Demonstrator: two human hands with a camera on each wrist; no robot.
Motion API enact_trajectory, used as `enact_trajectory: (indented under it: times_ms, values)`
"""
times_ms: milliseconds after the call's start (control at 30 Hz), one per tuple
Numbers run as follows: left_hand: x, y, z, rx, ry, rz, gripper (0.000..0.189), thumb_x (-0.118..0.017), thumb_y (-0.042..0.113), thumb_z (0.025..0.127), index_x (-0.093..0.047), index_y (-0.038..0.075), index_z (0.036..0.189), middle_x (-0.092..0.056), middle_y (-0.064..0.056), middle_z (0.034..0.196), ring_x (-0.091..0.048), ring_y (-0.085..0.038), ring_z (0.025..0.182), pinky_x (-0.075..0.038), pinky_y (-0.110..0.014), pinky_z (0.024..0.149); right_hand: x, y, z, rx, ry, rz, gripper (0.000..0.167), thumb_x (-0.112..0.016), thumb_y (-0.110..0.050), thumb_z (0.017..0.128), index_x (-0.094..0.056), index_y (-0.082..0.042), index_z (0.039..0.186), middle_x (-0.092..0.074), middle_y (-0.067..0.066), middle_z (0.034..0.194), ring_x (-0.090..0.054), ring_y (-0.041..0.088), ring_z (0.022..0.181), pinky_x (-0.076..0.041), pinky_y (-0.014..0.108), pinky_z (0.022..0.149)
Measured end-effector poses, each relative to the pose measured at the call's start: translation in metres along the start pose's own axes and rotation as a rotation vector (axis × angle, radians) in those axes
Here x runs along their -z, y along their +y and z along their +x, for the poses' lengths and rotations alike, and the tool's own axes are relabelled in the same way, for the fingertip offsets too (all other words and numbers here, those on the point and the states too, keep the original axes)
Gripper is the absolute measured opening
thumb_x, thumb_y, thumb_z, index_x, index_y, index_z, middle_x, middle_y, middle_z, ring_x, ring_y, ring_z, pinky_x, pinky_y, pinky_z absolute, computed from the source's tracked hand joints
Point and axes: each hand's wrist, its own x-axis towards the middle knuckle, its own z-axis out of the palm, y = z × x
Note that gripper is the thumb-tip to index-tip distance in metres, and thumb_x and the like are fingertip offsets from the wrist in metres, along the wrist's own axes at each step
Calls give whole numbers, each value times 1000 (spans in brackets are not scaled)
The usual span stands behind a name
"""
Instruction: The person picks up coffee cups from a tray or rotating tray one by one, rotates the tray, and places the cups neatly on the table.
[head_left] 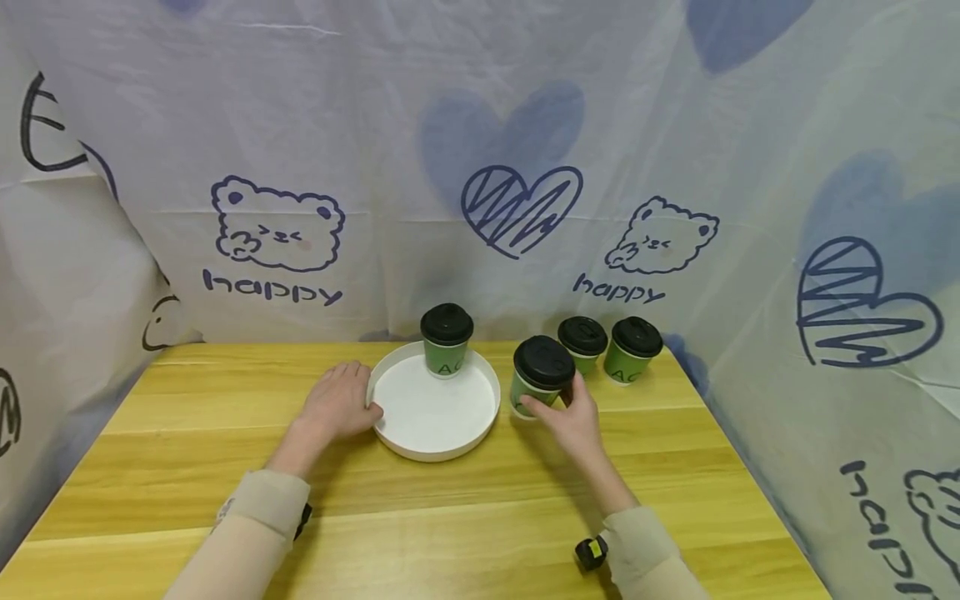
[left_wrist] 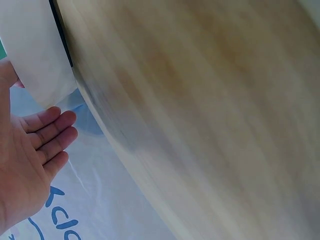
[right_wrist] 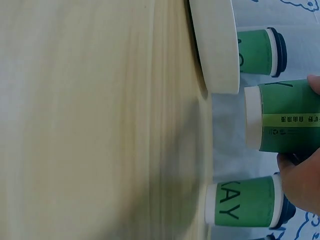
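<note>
My right hand [head_left: 573, 421] grips a green paper coffee cup [right_wrist: 285, 117] with a black lid, thumb and fingers around its sides. The cup's white base is raised above the tabletop in the right wrist view, just right of a round white tray [head_left: 431, 421]. At the tray's left side, my left hand [head_left: 341, 402] holds the rim, its thumb over the edge. The other four fingers [left_wrist: 52, 132] extend along the outside in the left wrist view. Another lidded green cup [head_left: 446, 342] stands upright on the tray, toward its back.
Behind the raised cup, two more lidded cups stand at the table's back right: one nearer cup [head_left: 581, 342] and one farther right cup [head_left: 633, 350]. A white printed cloth [head_left: 390, 167] hangs behind the wooden table [head_left: 420, 533] and along its sides.
</note>
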Motion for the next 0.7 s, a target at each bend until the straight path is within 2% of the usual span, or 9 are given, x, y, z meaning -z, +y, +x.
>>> enact_trajectory:
  times_ms: [367, 700]
  values:
    - [-2, -1, -1, -4, 3, 5, 66, -70, 31, 86, -52, -13, 132, -58, -29, 130, -53, -44, 119, -41, -58, 113, 19, 10, -4, -64, 45, -4, 72, -84, -5, 84, -49, -3, 147, -58, 20, 143, -53, 36, 137, -40, 46, 119]
    - [1, 1, -2, 4, 3, -9, 69, -70, 31, 87, -51, -13, 136, -56, -31, 136, -52, -46, 125, -38, -58, 116, 41, 22, -5, -98, 81, 5, 73, -82, -5, 87, -45, -5, 150, -56, 16, 141, -54, 26, 130, -43, 36, 114]
